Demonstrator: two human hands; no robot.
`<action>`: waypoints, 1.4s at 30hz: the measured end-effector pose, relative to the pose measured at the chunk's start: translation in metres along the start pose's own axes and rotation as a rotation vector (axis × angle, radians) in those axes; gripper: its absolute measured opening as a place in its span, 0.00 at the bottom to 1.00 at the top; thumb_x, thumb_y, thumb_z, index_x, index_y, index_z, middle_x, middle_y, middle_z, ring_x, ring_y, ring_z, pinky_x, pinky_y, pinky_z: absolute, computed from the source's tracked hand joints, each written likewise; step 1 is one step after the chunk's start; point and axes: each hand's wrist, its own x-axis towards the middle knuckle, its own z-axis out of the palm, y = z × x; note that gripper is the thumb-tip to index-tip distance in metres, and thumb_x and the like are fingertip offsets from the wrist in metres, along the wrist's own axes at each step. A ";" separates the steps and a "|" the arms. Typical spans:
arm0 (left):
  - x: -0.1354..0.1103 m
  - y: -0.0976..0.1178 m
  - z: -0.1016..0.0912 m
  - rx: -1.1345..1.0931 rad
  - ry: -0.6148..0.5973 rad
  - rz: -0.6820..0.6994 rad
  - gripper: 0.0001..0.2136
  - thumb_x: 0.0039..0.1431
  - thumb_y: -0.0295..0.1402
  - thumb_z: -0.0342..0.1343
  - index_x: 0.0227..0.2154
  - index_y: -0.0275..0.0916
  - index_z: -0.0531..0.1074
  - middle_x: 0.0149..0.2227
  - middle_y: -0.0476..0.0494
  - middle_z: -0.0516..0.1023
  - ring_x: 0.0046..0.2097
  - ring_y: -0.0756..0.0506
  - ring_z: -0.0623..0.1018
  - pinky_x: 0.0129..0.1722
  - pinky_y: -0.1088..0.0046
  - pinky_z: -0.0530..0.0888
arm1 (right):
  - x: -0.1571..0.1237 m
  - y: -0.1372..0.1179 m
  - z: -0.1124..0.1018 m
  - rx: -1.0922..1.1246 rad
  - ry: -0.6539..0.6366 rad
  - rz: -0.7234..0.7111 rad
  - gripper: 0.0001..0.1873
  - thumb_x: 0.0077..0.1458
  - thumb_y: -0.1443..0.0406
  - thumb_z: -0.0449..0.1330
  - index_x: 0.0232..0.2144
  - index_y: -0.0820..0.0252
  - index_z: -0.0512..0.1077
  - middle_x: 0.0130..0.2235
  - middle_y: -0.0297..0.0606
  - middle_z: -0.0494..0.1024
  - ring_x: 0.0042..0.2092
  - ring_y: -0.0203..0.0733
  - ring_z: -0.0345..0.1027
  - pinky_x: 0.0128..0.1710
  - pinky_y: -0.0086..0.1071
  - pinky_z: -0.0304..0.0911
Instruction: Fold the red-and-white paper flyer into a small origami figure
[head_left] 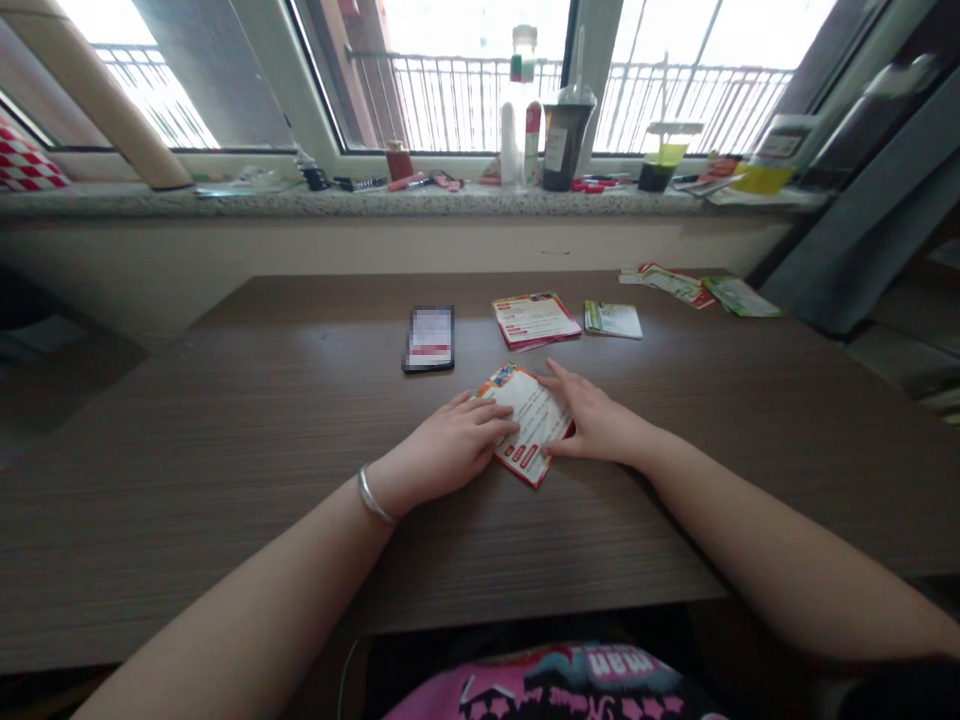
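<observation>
Though partly covered, one brown table spreads around the fingers. Right hand: thumb and fingers spread, at one side of the red-edged cards. Left hand: fingers loosely together, atop those cards. Second card stack: beyond both hands' fingertips. Phone: beyond the left fingers. Green-and-white pile: beyond the right fingers.

Single head view, near desk, facing forward and down (window along top edge).

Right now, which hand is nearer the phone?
Left. The left hand rests on the near side of the phone, slightly right; the right hand sits farther off, well to its right.
</observation>
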 end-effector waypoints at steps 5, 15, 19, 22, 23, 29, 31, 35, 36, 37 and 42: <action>-0.003 -0.002 -0.008 0.026 -0.015 -0.044 0.12 0.64 0.34 0.49 0.47 0.43 0.73 0.55 0.42 0.72 0.55 0.41 0.72 0.58 0.56 0.63 | -0.003 0.001 -0.008 0.085 -0.004 -0.023 0.61 0.39 0.57 0.71 0.66 0.58 0.37 0.58 0.51 0.69 0.61 0.53 0.59 0.60 0.50 0.55; -0.006 0.000 -0.017 0.118 -0.029 -0.129 0.09 0.62 0.38 0.54 0.42 0.44 0.75 0.48 0.44 0.77 0.50 0.41 0.75 0.48 0.61 0.67 | -0.001 -0.003 -0.027 -0.154 -0.125 -0.220 0.17 0.49 0.59 0.66 0.42 0.57 0.74 0.50 0.42 0.76 0.58 0.52 0.62 0.57 0.47 0.58; -0.006 0.002 -0.015 0.115 -0.029 -0.140 0.12 0.60 0.39 0.55 0.44 0.43 0.74 0.47 0.43 0.77 0.49 0.41 0.74 0.48 0.61 0.68 | -0.001 -0.010 -0.024 -0.162 -0.104 -0.342 0.12 0.52 0.58 0.64 0.39 0.55 0.77 0.48 0.39 0.78 0.53 0.48 0.67 0.54 0.46 0.61; -0.006 0.005 -0.014 0.108 -0.037 -0.141 0.16 0.60 0.45 0.54 0.47 0.43 0.72 0.49 0.42 0.75 0.49 0.39 0.74 0.48 0.60 0.68 | -0.001 -0.016 -0.020 -0.164 -0.110 -0.362 0.12 0.54 0.57 0.63 0.39 0.56 0.76 0.47 0.39 0.78 0.50 0.47 0.69 0.51 0.44 0.62; -0.006 0.006 -0.014 0.110 -0.040 -0.146 0.19 0.59 0.47 0.54 0.49 0.44 0.72 0.50 0.41 0.74 0.50 0.38 0.74 0.49 0.59 0.68 | -0.001 -0.017 -0.019 -0.171 -0.116 -0.366 0.12 0.55 0.57 0.62 0.39 0.56 0.76 0.47 0.39 0.78 0.49 0.46 0.70 0.50 0.43 0.63; -0.008 0.010 -0.015 0.108 -0.055 -0.161 0.28 0.52 0.55 0.57 0.54 0.50 0.68 0.56 0.40 0.69 0.55 0.33 0.69 0.51 0.54 0.66 | -0.001 -0.021 -0.018 -0.228 -0.115 -0.398 0.12 0.58 0.57 0.59 0.40 0.55 0.77 0.44 0.40 0.79 0.45 0.45 0.70 0.46 0.40 0.63; -0.008 0.010 -0.014 0.116 -0.052 -0.152 0.24 0.57 0.51 0.54 0.54 0.50 0.68 0.55 0.40 0.70 0.54 0.34 0.70 0.51 0.53 0.66 | -0.002 -0.021 -0.017 -0.234 -0.126 -0.396 0.12 0.59 0.57 0.58 0.40 0.54 0.77 0.43 0.39 0.79 0.44 0.44 0.69 0.45 0.38 0.64; -0.007 0.013 -0.014 0.054 -0.043 -0.058 0.18 0.61 0.43 0.54 0.52 0.47 0.70 0.51 0.41 0.72 0.52 0.38 0.71 0.53 0.56 0.67 | -0.004 -0.022 -0.017 -0.240 -0.128 -0.382 0.12 0.61 0.58 0.56 0.41 0.52 0.77 0.44 0.38 0.78 0.44 0.43 0.70 0.45 0.37 0.65; -0.007 0.014 -0.015 0.010 -0.049 -0.016 0.16 0.62 0.41 0.54 0.51 0.46 0.71 0.50 0.41 0.72 0.51 0.39 0.72 0.53 0.59 0.67 | -0.005 -0.024 -0.017 -0.240 -0.128 -0.379 0.12 0.60 0.58 0.56 0.41 0.52 0.77 0.44 0.38 0.78 0.44 0.43 0.70 0.45 0.37 0.65; -0.007 0.016 -0.016 -0.039 -0.054 0.022 0.15 0.63 0.38 0.53 0.51 0.45 0.72 0.50 0.42 0.73 0.51 0.41 0.72 0.53 0.61 0.68 | -0.005 -0.025 -0.018 -0.242 -0.127 -0.378 0.12 0.60 0.59 0.56 0.41 0.52 0.77 0.43 0.37 0.78 0.44 0.43 0.70 0.45 0.37 0.65; -0.009 0.025 -0.027 -0.130 -0.080 0.058 0.13 0.64 0.39 0.51 0.47 0.42 0.73 0.49 0.40 0.73 0.51 0.42 0.72 0.53 0.62 0.68 | -0.006 -0.034 -0.022 -0.265 -0.116 -0.396 0.11 0.60 0.62 0.55 0.40 0.51 0.78 0.42 0.37 0.79 0.43 0.42 0.71 0.44 0.36 0.65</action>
